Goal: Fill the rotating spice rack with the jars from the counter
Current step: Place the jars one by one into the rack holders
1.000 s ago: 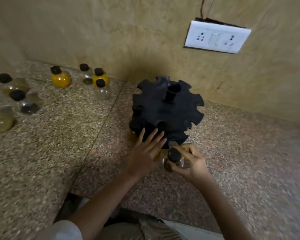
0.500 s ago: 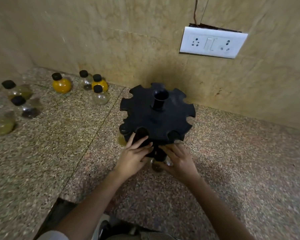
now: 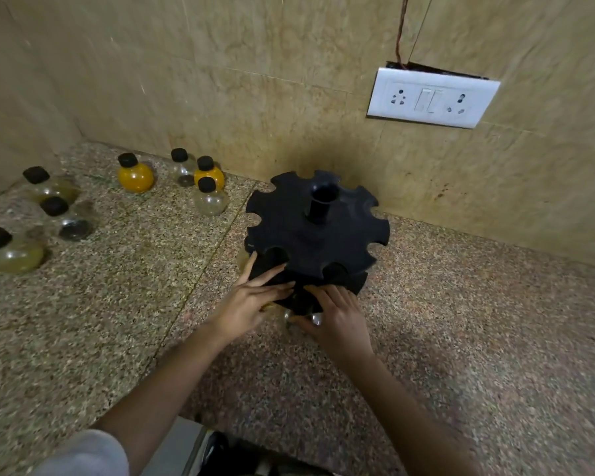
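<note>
Evidently mid-loading. Found the black rotating spice rack upright on the speckled stone surface, close to the tiled wall. Noted the left hand laid against the lower tier's rim, fingers straight, grip wide, apparently steadying the rack. Noted the right hand cupped round a small glass jar at a lower-tier slot, thumb beneath, fingers over the top. Jar body mostly hidden, only black cap and glints showing. Counted at least seven more black-capped jars well apart to the left, among them a round orange-filled jar and a clear jar. Judged the jars light, rigid, smooth-sided and breakable. Probably slippery at the bulb, safer taken at the neck just under the cap. Judged the rack likely to spin under a sideways push, hence worth bracing.
</note>
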